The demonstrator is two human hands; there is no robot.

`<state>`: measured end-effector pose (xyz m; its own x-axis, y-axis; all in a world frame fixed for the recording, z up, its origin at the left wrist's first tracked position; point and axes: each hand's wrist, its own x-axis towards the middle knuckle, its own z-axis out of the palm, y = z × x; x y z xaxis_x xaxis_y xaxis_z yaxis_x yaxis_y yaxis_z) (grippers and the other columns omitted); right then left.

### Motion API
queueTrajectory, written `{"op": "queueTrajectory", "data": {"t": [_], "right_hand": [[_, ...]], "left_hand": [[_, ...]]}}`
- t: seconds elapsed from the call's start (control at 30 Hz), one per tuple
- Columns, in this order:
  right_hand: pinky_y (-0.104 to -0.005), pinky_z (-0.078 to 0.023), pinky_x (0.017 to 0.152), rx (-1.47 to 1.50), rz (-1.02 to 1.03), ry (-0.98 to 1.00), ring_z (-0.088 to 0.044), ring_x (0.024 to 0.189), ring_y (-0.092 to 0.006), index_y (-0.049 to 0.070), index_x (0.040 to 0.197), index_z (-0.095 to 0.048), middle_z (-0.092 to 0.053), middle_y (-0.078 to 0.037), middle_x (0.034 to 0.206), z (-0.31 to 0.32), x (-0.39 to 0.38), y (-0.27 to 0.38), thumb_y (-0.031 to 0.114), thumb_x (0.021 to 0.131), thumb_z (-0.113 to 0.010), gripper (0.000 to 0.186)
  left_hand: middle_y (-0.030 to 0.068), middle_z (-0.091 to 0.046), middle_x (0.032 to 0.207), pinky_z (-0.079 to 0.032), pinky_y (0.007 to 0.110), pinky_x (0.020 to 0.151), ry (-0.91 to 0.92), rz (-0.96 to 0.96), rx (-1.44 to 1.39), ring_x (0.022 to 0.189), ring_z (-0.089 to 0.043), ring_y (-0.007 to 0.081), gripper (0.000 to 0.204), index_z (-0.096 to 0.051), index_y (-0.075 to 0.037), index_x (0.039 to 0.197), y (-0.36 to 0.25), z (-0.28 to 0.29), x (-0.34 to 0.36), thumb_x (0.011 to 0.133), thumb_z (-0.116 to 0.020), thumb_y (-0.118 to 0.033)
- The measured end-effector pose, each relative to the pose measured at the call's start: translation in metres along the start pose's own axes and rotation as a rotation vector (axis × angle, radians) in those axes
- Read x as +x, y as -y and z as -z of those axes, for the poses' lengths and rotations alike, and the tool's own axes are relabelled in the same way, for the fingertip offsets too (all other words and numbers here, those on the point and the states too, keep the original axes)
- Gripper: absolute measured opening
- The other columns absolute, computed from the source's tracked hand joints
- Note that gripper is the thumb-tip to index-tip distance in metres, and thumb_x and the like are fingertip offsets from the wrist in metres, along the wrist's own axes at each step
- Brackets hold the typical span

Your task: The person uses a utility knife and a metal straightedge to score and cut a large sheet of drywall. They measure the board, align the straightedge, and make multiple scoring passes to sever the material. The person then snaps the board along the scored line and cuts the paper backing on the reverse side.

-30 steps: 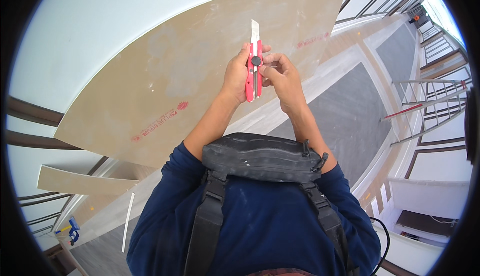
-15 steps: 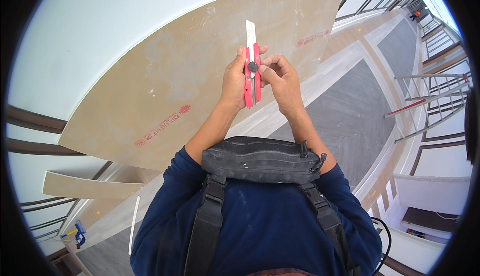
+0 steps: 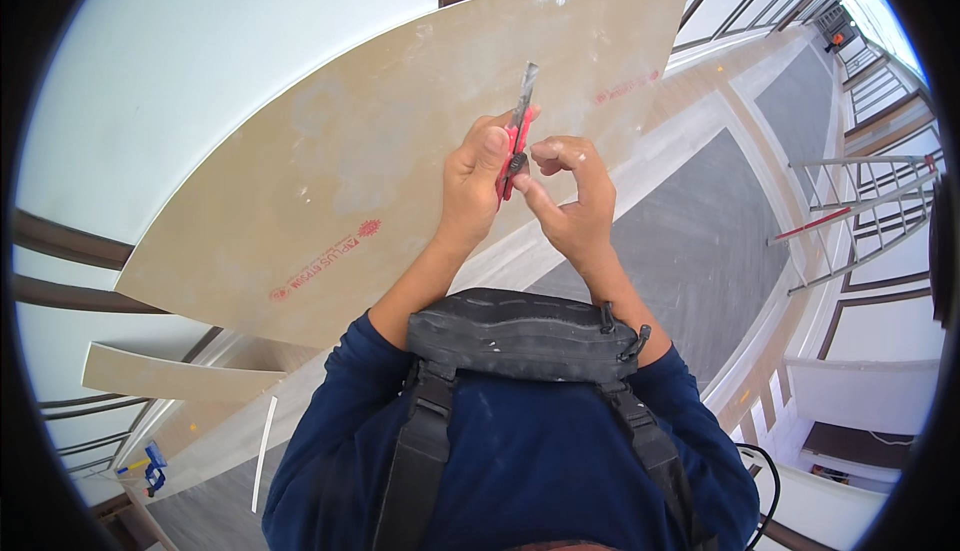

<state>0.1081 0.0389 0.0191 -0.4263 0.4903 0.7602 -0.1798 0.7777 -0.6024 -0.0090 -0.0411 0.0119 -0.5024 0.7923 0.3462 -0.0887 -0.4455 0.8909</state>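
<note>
My left hand grips a red utility knife by its handle, the grey blade pointing up and away. My right hand touches the knife's black slider with thumb and fingertips. Both hands are raised in front of my chest, above a large tan plasterboard sheet that leans against the white wall. A black chest pouch sits below my hands.
A narrow offcut of board lies at the lower left, with a thin white strip and a small blue tool on the floor near it. A metal scaffold frame stands at the right over the grey floor.
The knife has turned edge-on and tilted slightly right. My right hand has opened a little, its fingers now pinching at the slider. The view has shifted slightly.
</note>
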Motion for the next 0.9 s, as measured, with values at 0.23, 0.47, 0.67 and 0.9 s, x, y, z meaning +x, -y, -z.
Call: {"op": "queueTrajectory", "data": {"t": [0.23, 0.47, 0.67, 0.9], "right_hand": [[-0.0323, -0.053, 0.071, -0.069, 0.153, 0.024, -0.065, 0.086, -0.0232, 0.005, 0.103, -0.065, -0.068, -0.010, 0.097, -0.005, -0.001, 0.006, -0.002, 0.069, -0.084, 0.040], [-0.0337, -0.054, 0.075, 0.009, 0.269, 0.002, -0.065, 0.091, -0.0260, 0.005, 0.102, -0.065, -0.068, -0.011, 0.100, -0.007, -0.001, 0.006, -0.009, 0.067, -0.081, 0.041], [-0.0341, -0.055, 0.077, 0.080, 0.168, -0.030, -0.065, 0.092, -0.0256, 0.005, 0.105, -0.064, -0.067, -0.012, 0.101, -0.009, -0.006, 0.009, -0.008, 0.066, -0.081, 0.045], [-0.0344, -0.053, 0.077, -0.020, 0.223, 0.034, -0.064, 0.093, -0.0256, 0.003, 0.106, -0.062, -0.066, -0.015, 0.101, -0.005, -0.008, 0.001, -0.009, 0.070, -0.077, 0.042]], "left_hand": [[0.0049, -0.058, 0.099, -0.042, 0.024, 0.062, -0.074, -0.207, -0.075, 0.074, -0.053, 0.0092, 0.063, -0.062, 0.006, 0.126, 0.015, -0.003, -0.006, 0.105, -0.044, -0.051], [0.0067, -0.058, 0.099, -0.040, 0.023, 0.060, -0.086, -0.343, -0.012, 0.071, -0.049, 0.0073, 0.063, -0.065, 0.006, 0.121, 0.020, -0.001, -0.009, 0.104, -0.044, -0.051], [0.0076, -0.058, 0.098, -0.038, 0.023, 0.057, -0.091, -0.404, -0.060, 0.069, -0.048, 0.0072, 0.060, -0.067, 0.005, 0.120, 0.025, -0.002, -0.009, 0.104, -0.046, -0.049], [0.0097, -0.060, 0.103, -0.042, 0.025, 0.062, -0.073, -0.422, -0.041, 0.074, -0.052, 0.0096, 0.055, -0.067, 0.004, 0.120, 0.025, 0.001, -0.007, 0.105, -0.047, -0.045]]}}
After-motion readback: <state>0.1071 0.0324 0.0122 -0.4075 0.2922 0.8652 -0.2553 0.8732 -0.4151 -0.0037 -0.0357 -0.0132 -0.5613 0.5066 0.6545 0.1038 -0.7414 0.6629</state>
